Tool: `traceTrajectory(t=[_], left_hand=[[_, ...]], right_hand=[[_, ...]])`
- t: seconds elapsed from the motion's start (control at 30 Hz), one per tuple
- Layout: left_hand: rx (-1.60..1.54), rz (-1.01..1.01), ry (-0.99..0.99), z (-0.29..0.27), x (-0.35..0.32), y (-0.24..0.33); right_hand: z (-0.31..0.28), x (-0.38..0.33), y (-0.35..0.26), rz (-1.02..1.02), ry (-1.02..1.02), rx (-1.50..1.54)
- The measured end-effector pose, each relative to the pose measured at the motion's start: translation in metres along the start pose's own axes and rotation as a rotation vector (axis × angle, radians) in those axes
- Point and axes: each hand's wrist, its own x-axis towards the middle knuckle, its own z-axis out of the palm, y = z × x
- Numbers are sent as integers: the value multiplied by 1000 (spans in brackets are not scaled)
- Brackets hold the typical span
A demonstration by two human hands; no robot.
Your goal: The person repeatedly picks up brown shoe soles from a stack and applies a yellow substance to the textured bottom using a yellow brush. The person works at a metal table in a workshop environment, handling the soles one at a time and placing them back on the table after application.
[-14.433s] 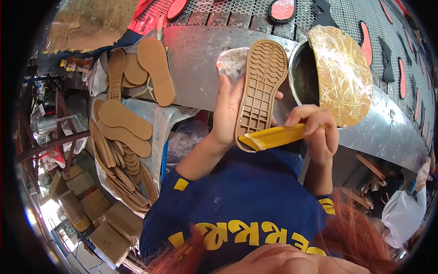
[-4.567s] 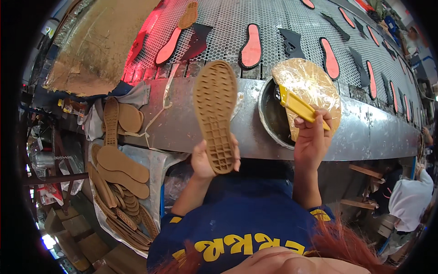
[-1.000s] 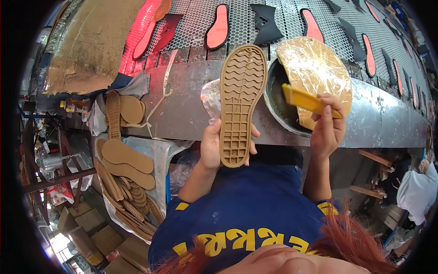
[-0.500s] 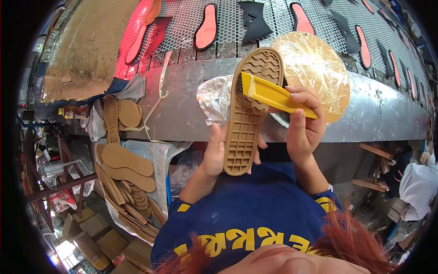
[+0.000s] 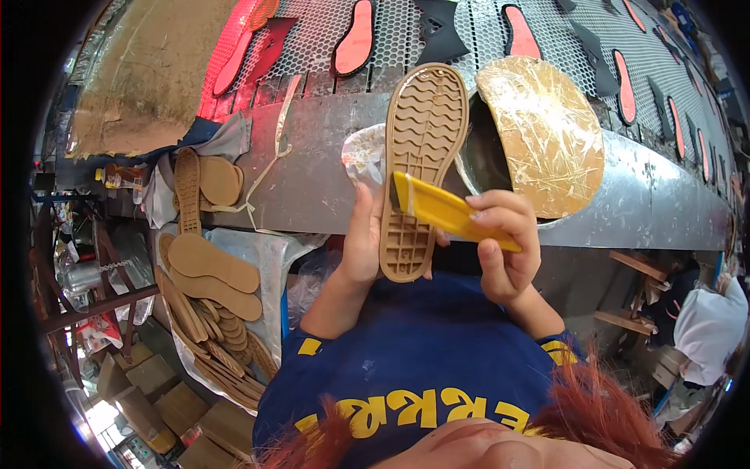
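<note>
A tan shoe sole (image 5: 426,117) stands almost upright before me, its wavy and gridded tread facing me. Gripping it around the lower part is my left hand (image 5: 364,242), thumb along the left edge and fingers partly hidden behind. My right hand (image 5: 509,244) is closed on a yellow-handled brush (image 5: 445,213). Its dark bristles touch or nearly touch the sole's left edge, at the gridded part.
A metal conveyor belt (image 5: 320,43) runs along the far side, carrying pink insoles (image 5: 355,39) and black shoe pieces (image 5: 441,31). Right of the sole, a scratched round board (image 5: 551,141) partly covers a pot (image 5: 486,148). Many tan soles (image 5: 215,262) pile up at my left.
My right hand has brought the brush down and left, from the sole's upper middle to its lower gridded part. The sole has shifted slightly up and left.
</note>
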Motion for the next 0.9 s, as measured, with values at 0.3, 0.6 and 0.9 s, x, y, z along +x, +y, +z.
traceTrajectory(t=[0.3,0.6,0.9], left_hand=[[-39,155,8,-2,20,0],[-145,79,-31,1,17,0],[-135,-12,2,10,13,3]], right_hand=[[-4,-17,-14,-63,-145,-69],[-21,-13,-19,-22,-249,30],[-34,7,-3,83,-323,278]])
